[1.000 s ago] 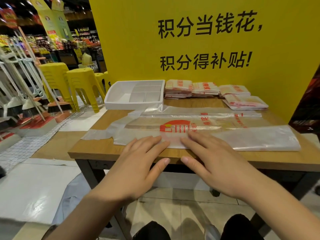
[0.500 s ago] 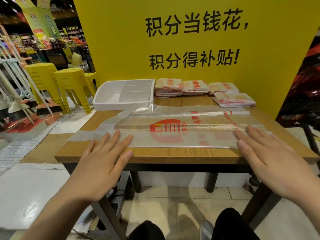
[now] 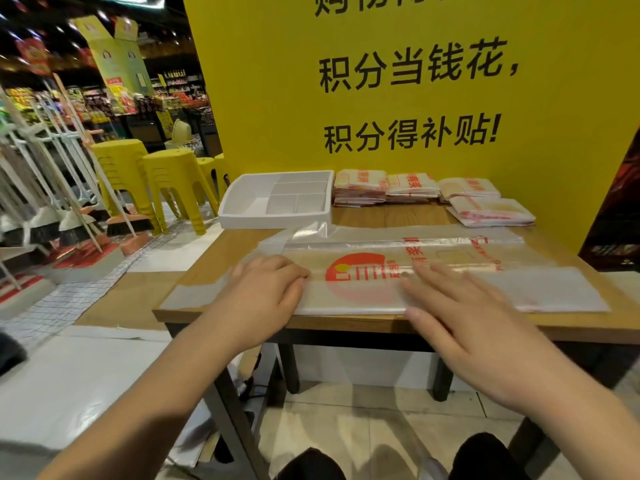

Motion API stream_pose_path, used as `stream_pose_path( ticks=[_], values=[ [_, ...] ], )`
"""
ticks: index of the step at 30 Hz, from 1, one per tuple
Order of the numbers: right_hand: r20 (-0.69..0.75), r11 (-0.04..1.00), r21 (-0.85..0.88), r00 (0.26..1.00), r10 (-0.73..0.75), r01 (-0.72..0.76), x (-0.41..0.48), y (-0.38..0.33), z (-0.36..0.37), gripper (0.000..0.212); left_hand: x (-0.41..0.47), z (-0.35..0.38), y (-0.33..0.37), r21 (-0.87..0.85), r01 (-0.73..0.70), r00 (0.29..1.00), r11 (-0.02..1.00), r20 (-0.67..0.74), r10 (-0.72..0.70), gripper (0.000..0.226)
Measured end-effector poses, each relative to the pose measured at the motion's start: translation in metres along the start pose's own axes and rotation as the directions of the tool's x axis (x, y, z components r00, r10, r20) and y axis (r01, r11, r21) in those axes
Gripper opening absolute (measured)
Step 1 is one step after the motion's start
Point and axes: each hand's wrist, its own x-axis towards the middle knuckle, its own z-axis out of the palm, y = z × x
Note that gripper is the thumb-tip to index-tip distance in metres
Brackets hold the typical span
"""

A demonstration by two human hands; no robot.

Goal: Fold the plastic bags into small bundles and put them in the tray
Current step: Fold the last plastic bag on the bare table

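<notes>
My left grip (image 3: 263, 292) lies flat on the plastic bag (image 3: 363, 296), straight out in front of the tray (image 3: 277, 220). Its fingers are straight and close together, with the tips toward the red logo (image 3: 356, 268). My right grip (image 3: 464, 320) is farther from the tray, off to its right, with the fingers spread and straight over the bag. It is blurred, so I cannot tell whether the palm presses down or only skims the film. Neither grip pinches anything.

A second ago both grips lay side by side at the bag's middle. Half a second ago they had slid wide apart, the left out at the handle end on the tray's side and the right at the end far from the tray. Now they have come back in, one on each side of the logo. I take that as a smoothing stroke finished, with the air pushed out and the lengthwise fold pressed flat.

The bag lies as a long strip on the counter (image 3: 391, 216), in front of the tray and running well past it to the right. It is not a bundle yet, so the tray is some steps off. I judge that the crosswise folds come next, and the slippery film may spring open unless one grip pins it. Flat stacks of bags (image 3: 412, 185) wait just right of the tray.
</notes>
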Motion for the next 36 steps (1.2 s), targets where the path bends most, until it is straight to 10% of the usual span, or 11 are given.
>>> stream_pose_path(
  ticks=[11, 18, 36],
  values=[
    [-0.06, 0.999, 0.016, 0.997, -0.043, 0.044, -0.009, 0.01, 0.018, 0.074, 0.032, -0.011, -0.046, 0.273, 0.379, 0.898, 0.884, 0.123, -0.423, 0.062],
    [-0.215, 0.997, -0.051, 0.974, -0.065, 0.055, -0.009, 0.014, 0.028, 0.054, -0.007, -0.001, 0.019, -0.025, -0.121, 0.989, 0.992, 0.082, 0.122, 0.06],
    [-0.163, 0.985, -0.067, 0.972, -0.17, 0.161, -0.008, 0.045, -0.01, 0.037, -0.024, -0.006, 0.009, -0.078, -0.24, 0.95, 0.968, 0.186, 0.251, 0.055]
  ],
)
